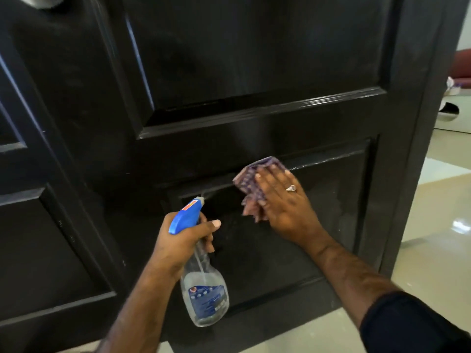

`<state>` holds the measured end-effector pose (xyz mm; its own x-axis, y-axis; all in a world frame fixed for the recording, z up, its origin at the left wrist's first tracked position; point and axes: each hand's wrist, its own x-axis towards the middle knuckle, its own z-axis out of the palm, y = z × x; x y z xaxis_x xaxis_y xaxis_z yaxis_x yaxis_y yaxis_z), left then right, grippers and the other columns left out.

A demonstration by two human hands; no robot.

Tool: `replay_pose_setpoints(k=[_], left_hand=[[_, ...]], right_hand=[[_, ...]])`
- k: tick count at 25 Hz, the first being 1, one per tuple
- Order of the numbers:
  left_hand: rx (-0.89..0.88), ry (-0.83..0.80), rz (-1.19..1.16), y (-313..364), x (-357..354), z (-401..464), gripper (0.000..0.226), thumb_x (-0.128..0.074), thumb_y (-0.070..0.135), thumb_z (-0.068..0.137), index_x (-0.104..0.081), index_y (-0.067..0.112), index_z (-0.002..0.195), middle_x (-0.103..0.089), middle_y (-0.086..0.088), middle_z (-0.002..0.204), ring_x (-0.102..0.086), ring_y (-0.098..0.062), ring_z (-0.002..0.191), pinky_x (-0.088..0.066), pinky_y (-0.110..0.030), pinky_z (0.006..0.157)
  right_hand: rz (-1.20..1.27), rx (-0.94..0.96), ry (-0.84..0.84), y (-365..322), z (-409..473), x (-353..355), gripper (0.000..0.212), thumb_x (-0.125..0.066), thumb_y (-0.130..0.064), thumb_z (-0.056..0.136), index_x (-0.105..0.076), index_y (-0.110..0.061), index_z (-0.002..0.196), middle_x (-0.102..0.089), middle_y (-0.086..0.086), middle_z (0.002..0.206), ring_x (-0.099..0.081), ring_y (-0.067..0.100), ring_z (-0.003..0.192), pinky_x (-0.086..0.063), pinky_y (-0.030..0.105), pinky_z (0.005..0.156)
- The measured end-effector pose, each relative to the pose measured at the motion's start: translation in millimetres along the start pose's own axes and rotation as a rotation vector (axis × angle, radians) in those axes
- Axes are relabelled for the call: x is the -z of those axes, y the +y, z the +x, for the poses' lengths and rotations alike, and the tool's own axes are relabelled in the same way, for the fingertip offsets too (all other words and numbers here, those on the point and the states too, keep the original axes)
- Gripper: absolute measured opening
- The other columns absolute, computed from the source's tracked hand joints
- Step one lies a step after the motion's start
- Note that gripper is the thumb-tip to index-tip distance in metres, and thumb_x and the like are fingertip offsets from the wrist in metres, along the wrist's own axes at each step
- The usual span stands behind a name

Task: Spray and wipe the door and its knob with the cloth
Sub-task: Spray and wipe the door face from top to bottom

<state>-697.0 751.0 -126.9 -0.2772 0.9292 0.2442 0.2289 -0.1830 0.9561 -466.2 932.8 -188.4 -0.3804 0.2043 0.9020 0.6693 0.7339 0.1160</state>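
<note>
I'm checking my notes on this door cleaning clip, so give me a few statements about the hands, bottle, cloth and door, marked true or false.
1. The left hand grips the spray bottle. True.
2. The right hand presses the cloth flat on the door. True.
3. The door is white. False: it is black.
4. The bottle's spray head is red. False: it is blue.
5. The cloth is on the knob. False: it is on a lower panel.

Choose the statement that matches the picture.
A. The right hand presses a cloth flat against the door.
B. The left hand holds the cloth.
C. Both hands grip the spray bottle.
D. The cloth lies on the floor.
A: the right hand presses the cloth against the door, while the left hand grips the spray bottle.
</note>
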Motion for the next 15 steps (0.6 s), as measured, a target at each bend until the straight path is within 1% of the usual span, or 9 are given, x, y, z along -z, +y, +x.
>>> replay_pose_setpoints(k=[2, 4, 5, 6, 8, 10, 12, 13, 15], left_hand=[[0.039, -0.029, -0.008, -0.5, -31.5, 9.9, 0.04, -0.083, 0.009, 0.085, -0.054, -0.015, 0.074, -0.059, -0.023, 0.064, -0.067, -0.036, 0.058, -0.061, -0.036, 0.065], [0.074, -0.097, -0.053, 2.2, -63.6, 18.8, 0.039, -0.082, 0.008, 0.086, -0.055, -0.02, 0.079, -0.061, -0.026, 0.069, -0.066, -0.035, 0.06, -0.062, -0.036, 0.065], [0.076, -0.139, -0.061, 4.3, -79.8, 23.4, 0.037, -0.082, 0.009, 0.087, -0.058, -0.018, 0.08, -0.065, -0.027, 0.072, -0.064, -0.034, 0.059, -0.061, -0.038, 0.065], [0.066, -0.178, -0.049, 6.3, -96.5, 29.6, 0.035, -0.082, 0.011, 0.087, -0.061, -0.016, 0.081, -0.069, -0.028, 0.076, -0.063, -0.033, 0.057, -0.06, -0.038, 0.065], [0.039, -0.243, -0.025, 11.8, -126.6, 40.3, 0.033, -0.082, 0.014, 0.089, -0.063, -0.013, 0.084, -0.073, -0.027, 0.084, -0.061, -0.032, 0.057, -0.057, -0.038, 0.063], [0.009, -0.283, -0.034, 16.3, -147.3, 46.3, 0.032, -0.081, 0.013, 0.089, -0.062, -0.013, 0.086, -0.072, -0.029, 0.086, -0.06, -0.033, 0.06, -0.057, -0.041, 0.064], [-0.006, -0.274, -0.044, 14.0, -152.1, 45.8, 0.03, -0.081, 0.013, 0.089, -0.063, -0.011, 0.086, -0.07, -0.032, 0.087, -0.061, -0.034, 0.062, -0.058, -0.043, 0.068], [-0.011, -0.257, -0.045, 10.0, -147.7, 41.4, 0.028, -0.081, 0.014, 0.089, -0.064, -0.008, 0.084, -0.07, -0.032, 0.086, -0.061, -0.035, 0.063, -0.059, -0.044, 0.07], [-0.011, -0.2, -0.074, -4.5, -127.0, 26.7, 0.026, -0.082, 0.014, 0.088, -0.065, -0.004, 0.079, -0.072, -0.027, 0.083, -0.061, -0.036, 0.061, -0.059, -0.045, 0.067]], right_hand=[[0.029, -0.271, 0.096, 64.3, -26.9, 14.7, 0.059, -0.054, -0.024, 0.11, -0.04, -0.002, 0.163, -0.035, 0.016, 0.172, -0.03, 0.036, 0.162, -0.035, 0.063, 0.124], [0.13, -0.589, 0.11, 117.7, -36.1, 34.9, 0.064, -0.041, -0.04, 0.114, -0.031, -0.009, 0.168, -0.028, 0.012, 0.176, -0.026, 0.031, 0.164, -0.031, 0.057, 0.129], [0.19, -0.714, 0.109, 136.6, -35.4, 43.3, 0.067, -0.037, -0.046, 0.113, -0.027, -0.014, 0.17, -0.027, 0.008, 0.177, -0.027, 0.029, 0.163, -0.031, 0.054, 0.129], [0.222, -0.778, 0.106, 150.6, -34.5, 49.4, 0.068, -0.036, -0.048, 0.112, -0.024, -0.018, 0.171, -0.028, 0.005, 0.177, -0.031, 0.028, 0.161, -0.034, 0.052, 0.128], [0.233, -0.773, 0.085, 161.5, -35.0, 52.1, 0.068, -0.037, -0.048, 0.111, -0.019, -0.026, 0.172, -0.028, 0.0, 0.177, -0.036, 0.028, 0.158, -0.037, 0.05, 0.126], [0.262, -0.789, 0.118, 159.2, -34.0, 44.8, 0.067, -0.037, -0.047, 0.112, -0.016, -0.029, 0.173, -0.024, -0.004, 0.178, -0.03, 0.023, 0.161, -0.032, 0.049, 0.13], [0.324, -0.904, 0.252, 147.4, -28.7, 31.3, 0.066, -0.038, -0.042, 0.113, -0.019, -0.023, 0.173, -0.021, -0.001, 0.179, -0.02, 0.019, 0.165, -0.025, 0.05, 0.134], [0.337, -0.942, 0.317, 135.1, -25.4, 22.8, 0.065, -0.039, -0.038, 0.113, -0.021, -0.018, 0.172, -0.02, 0.003, 0.179, -0.016, 0.021, 0.166, -0.021, 0.051, 0.134], [0.289, -0.928, 0.381, 96.7, -21.8, 3.6, 0.063, -0.043, -0.029, 0.113, -0.023, -0.01, 0.17, -0.019, 0.011, 0.179, -0.01, 0.028, 0.167, -0.016, 0.055, 0.135]])
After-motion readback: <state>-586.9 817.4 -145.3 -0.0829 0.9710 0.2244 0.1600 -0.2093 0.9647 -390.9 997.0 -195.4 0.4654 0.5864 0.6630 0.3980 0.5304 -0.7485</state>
